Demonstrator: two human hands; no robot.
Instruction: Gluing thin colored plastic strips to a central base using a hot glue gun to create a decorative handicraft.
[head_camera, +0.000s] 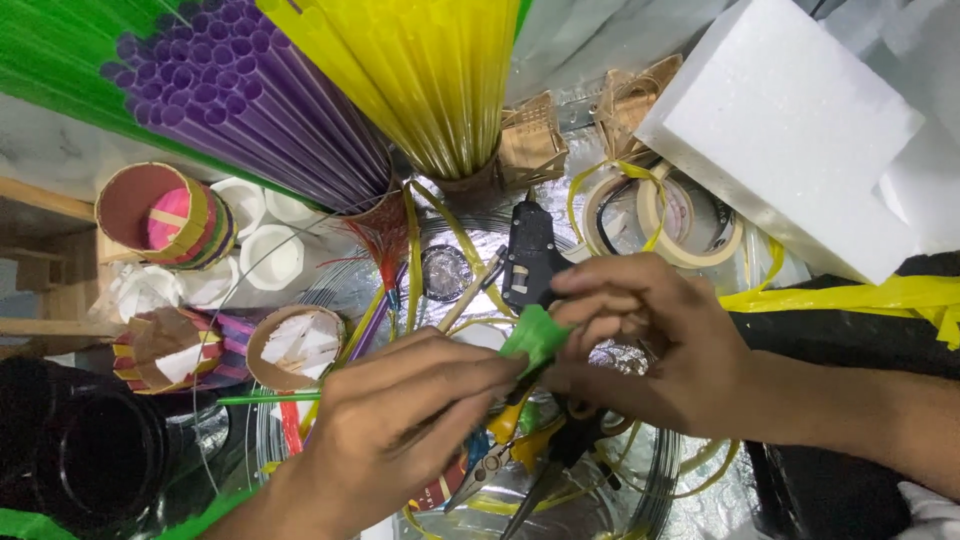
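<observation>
Nearest the lens, left hand (400, 440), fingers curled, fingertips pinched on the lower edge of a small green piece (535, 338). Right hand (650, 340) just beside, thumb and forefinger closed on the same green piece from the far side. Green piece thus held between both hands, just below the black glue gun (528, 255). Under the hands and below the glue gun, pliers (490, 465) and scissors (560, 450) on silvery foil. Above the glue gun, bundles of purple straws (250, 110) and yellow straws (430, 80). Right of the glue gun, tape rolls (690, 225) and a white foam block (790, 130). Far left of the glue gun, cardboard rings (165, 210) wound with coloured strips.
</observation>
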